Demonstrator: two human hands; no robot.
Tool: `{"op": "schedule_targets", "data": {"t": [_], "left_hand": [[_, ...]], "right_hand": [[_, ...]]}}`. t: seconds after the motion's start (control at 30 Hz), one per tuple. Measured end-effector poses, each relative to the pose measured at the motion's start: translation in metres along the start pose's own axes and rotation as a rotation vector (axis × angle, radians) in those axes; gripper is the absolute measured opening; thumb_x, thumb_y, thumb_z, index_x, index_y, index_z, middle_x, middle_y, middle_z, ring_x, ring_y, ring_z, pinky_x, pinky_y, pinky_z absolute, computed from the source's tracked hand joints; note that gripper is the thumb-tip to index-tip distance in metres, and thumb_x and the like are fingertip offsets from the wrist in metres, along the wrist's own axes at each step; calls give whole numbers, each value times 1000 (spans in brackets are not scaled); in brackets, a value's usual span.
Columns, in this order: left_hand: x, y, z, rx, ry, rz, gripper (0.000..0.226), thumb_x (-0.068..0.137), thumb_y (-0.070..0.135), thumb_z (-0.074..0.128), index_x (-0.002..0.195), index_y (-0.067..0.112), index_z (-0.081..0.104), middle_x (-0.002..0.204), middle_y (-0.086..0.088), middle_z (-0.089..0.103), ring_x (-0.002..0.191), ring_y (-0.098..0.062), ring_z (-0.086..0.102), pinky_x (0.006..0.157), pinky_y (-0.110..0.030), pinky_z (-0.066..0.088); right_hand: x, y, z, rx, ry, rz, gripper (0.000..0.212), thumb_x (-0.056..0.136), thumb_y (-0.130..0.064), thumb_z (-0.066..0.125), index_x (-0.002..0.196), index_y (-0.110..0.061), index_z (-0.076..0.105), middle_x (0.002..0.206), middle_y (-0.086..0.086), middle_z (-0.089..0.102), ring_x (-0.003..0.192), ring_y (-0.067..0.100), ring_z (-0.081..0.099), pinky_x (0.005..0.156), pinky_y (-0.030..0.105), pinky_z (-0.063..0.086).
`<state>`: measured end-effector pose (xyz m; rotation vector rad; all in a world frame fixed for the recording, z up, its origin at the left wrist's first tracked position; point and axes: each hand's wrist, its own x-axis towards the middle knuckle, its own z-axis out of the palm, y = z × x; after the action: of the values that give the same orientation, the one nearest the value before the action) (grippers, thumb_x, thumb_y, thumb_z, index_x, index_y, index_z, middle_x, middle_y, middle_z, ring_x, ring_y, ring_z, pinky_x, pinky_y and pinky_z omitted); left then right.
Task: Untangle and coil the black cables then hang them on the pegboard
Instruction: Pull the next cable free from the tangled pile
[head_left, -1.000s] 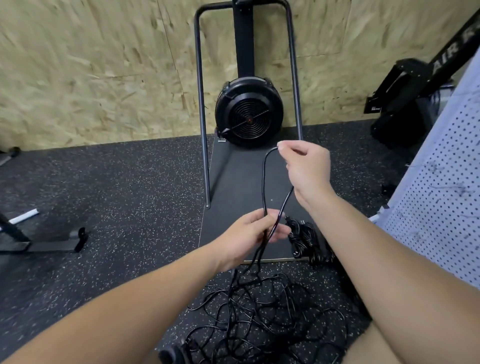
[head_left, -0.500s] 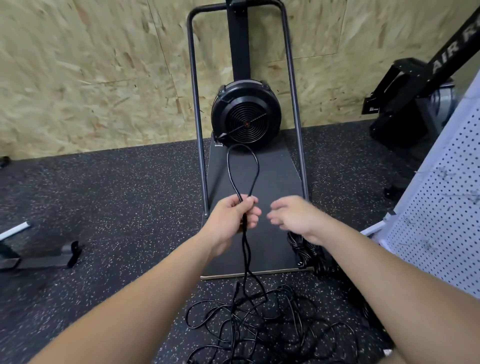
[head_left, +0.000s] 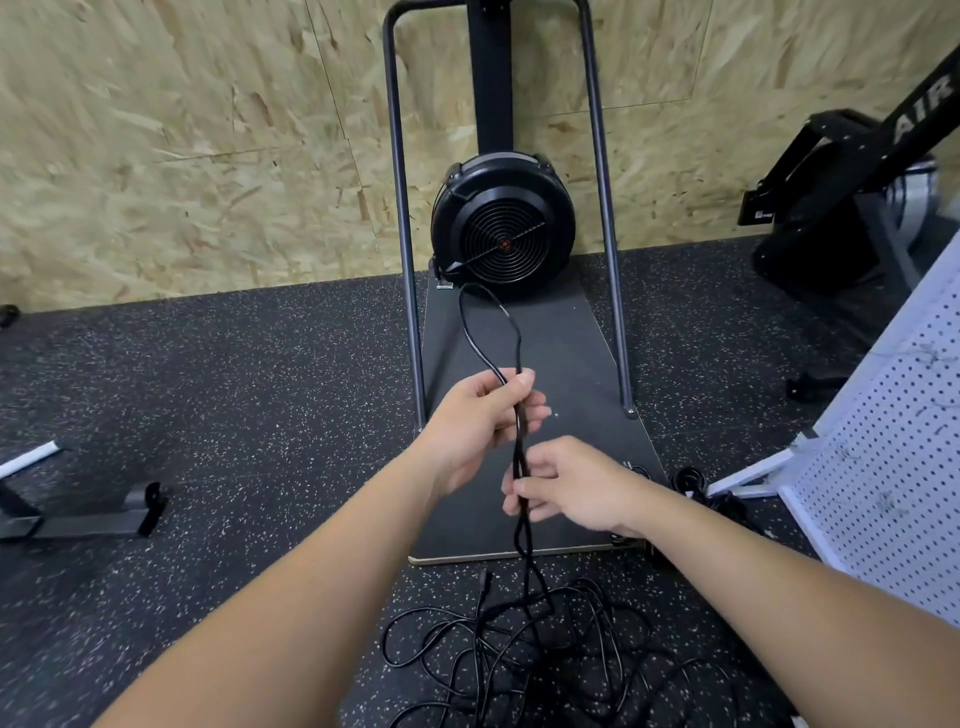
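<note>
Gripping cable (head_left: 519, 452) now, right hand (head_left: 571, 488) below left hand (head_left: 480, 421)

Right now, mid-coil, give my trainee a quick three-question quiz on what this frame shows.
1. True or false: the left hand holds a loop of black cable standing above its fingers.
2. Where does the right hand pinch the cable: A) above the left hand, B) below it, C) down at the floor tangle?
3. Fill in: the white pegboard stands at the ____ edge of the view.

Key: 1 true; 2 B; 3 right.
</note>
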<state>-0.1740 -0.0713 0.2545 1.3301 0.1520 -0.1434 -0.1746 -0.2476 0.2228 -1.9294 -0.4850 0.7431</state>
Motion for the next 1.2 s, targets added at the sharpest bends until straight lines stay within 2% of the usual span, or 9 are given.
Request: {"op": "schedule_targets", "data": {"t": [0.13, 0.3, 0.47, 0.57, 0.67, 0.77, 0.9, 1.07, 1.2], "left_hand": [[-3, 1, -17, 16, -126, -50, 33, 106, 21, 71, 136, 8, 66, 136, -17, 75, 122, -29, 72, 113, -44, 53], [-17, -22, -27, 441, -288, -69, 43, 101, 3, 73, 142, 15, 68, 133, -3, 77, 129, -20, 70, 123, -48, 47], [-33, -51, 2, 612, -396, 9, 31, 108, 13, 69, 139, 13, 65, 132, -4, 78, 129, -24, 70, 115, -38, 52], [-31, -59, 13, 620, -324, 74, 11, 111, 9, 61, 122, 9, 63, 117, -7, 82, 108, -35, 73, 103, -54, 58], [-30, -52, 11, 621, -227, 129, 7, 111, 8, 54, 115, 8, 59, 106, -9, 82, 105, -41, 75, 98, -62, 60], [-25, -35, 4, 512, -85, 163, 10, 113, 5, 50, 121, 1, 55, 101, -16, 79, 102, -45, 77, 103, -63, 59], [-18, -15, -1, 407, 40, 231, 12, 115, 6, 51, 126, 4, 51, 99, -22, 77, 92, -45, 78, 90, -59, 66], [-16, -6, -9, 378, 115, 229, 15, 114, 9, 55, 125, -1, 54, 95, -21, 75, 86, -37, 79, 82, -57, 67], [-16, 0, -17, 330, 158, 221, 26, 113, 11, 59, 137, 4, 54, 95, -22, 75, 89, -36, 80, 78, -53, 68]], "right_hand": [[-7, -22, -19, 8, 190, -100, 16, 110, -8, 58, 118, -11, 71, 97, 8, 83, 94, 22, 82, 86, 39, 64], [-10, -42, -42, 202, 352, -203, 14, 110, -8, 61, 121, -6, 70, 96, 15, 82, 89, 35, 82, 89, 62, 64], [-11, -55, -53, 344, 490, -265, 16, 108, -3, 62, 120, -4, 72, 93, 20, 80, 79, 35, 79, 83, 57, 67], [-9, -53, -53, 443, 525, -281, 17, 109, -6, 62, 123, -3, 71, 99, 21, 81, 88, 36, 82, 83, 48, 69], [-2, -48, -48, 484, 447, -234, 23, 114, -14, 52, 126, -10, 72, 114, 14, 82, 108, 26, 81, 97, 39, 65], [4, -27, -43, 269, 316, -51, 40, 112, 1, 46, 148, -7, 61, 137, 10, 74, 128, 21, 71, 109, 35, 57], [-4, -6, -34, -4, 86, 57, 54, 98, 16, 54, 144, -9, 65, 133, 4, 75, 125, 13, 69, 105, 20, 52], [-5, 8, -19, 95, -165, 59, 49, 102, 10, 63, 144, -15, 65, 136, -14, 73, 123, -14, 64, 110, 14, 45], [-3, 8, -9, 38, -126, -20, 37, 103, 2, 67, 135, -17, 69, 133, -4, 77, 123, 3, 68, 97, 25, 51]]}}
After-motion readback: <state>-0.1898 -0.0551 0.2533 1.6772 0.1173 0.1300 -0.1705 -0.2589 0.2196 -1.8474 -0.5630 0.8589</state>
